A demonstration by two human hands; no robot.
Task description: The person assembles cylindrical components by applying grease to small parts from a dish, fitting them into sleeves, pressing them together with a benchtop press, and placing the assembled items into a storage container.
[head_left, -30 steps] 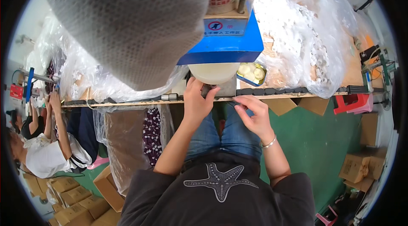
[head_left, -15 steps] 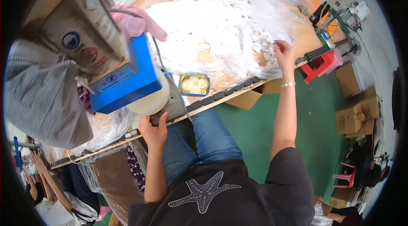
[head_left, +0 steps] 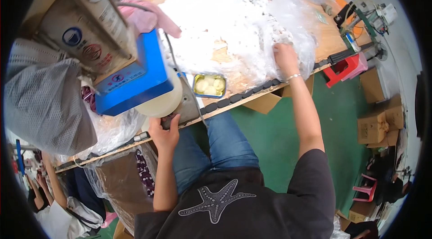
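My left hand (head_left: 164, 134) is at the table's near edge, below the pale round disc (head_left: 163, 99) of a blue-and-metal machine (head_left: 135, 87). Its thumb stands off from the curled fingers around a small dark thing I cannot make out. Over on the right, my right hand (head_left: 285, 61) reaches into a spread of small white pieces (head_left: 252, 27) on clear plastic. Its fingers curl downward, closed, and the tips are lost among the pieces. Between the hands, a small rectangular tin (head_left: 209, 86) holds several pale round pieces, with a yellow inside.
A pink cloth (head_left: 148, 16) lies by the machine, and a grey mesh cover (head_left: 49, 104) hangs at left. Clear plastic sheeting (head_left: 297, 9) covers part of the wooden table. Cardboard boxes (head_left: 375, 126) and a red stool (head_left: 339, 70) stand right. Other people's arms (head_left: 54, 180) show at lower left.
My right hand has moved left and slightly nearer, from the right rim of the white pieces into them. My left hand has stayed by the machine.
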